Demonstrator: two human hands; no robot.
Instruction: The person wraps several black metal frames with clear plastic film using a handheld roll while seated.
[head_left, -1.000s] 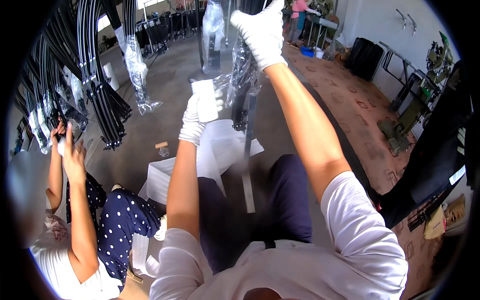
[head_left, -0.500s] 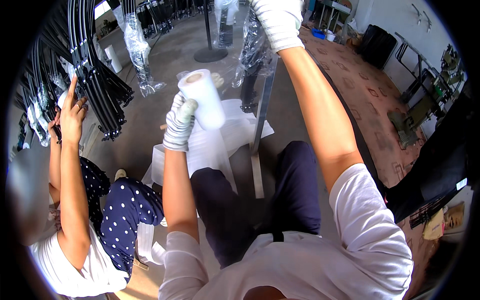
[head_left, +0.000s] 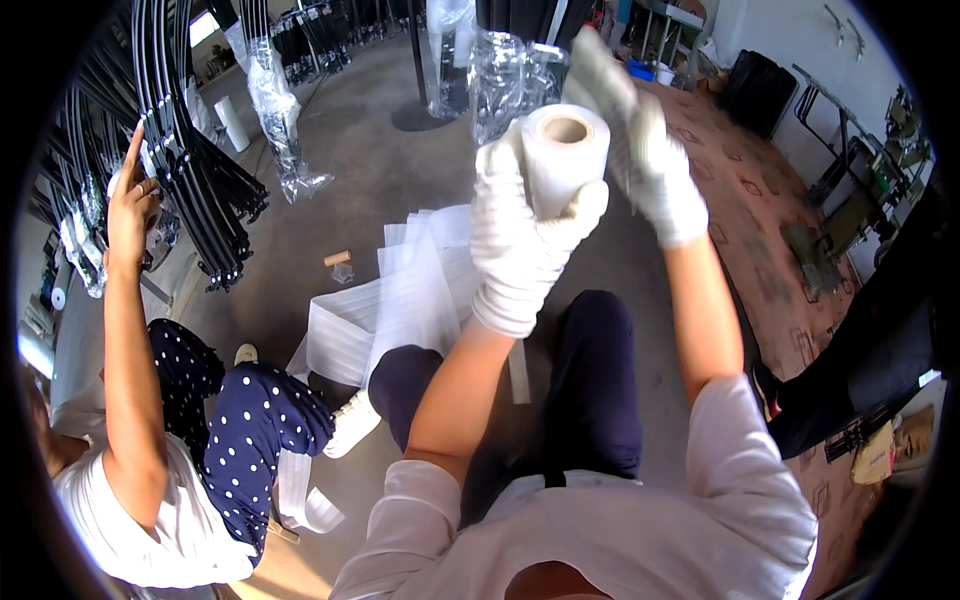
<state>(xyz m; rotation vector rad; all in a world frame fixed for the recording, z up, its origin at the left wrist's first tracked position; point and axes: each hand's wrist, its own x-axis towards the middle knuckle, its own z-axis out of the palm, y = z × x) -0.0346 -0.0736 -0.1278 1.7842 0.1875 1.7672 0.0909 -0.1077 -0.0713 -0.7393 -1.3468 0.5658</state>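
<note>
In my left hand (head_left: 525, 235), gloved in white knit, is a roll of clear stretch film (head_left: 566, 150), held upright with its cardboard core showing on top. Just right of the roll my right hand (head_left: 650, 165), also gloved, is raised with its fingers stretched upward and blurred by motion. It appears apart from the roll, though the blur hides fine detail. Beyond the roll hangs a bundle of black parts (head_left: 515, 25) with clear film (head_left: 510, 85) wrapped around its lower portion.
A co-worker in polka-dot trousers (head_left: 262, 415) sits at left, one hand (head_left: 130, 215) at hanging black rods (head_left: 190, 190). White foam sheets (head_left: 345, 335) and a small tan cylinder (head_left: 337, 258) lie on the floor. A stand base (head_left: 425, 117) is farther back.
My left hand has carried the film roll to the right. My right hand has come down from the top edge to beside the roll. The co-worker's hand has shifted slightly.
</note>
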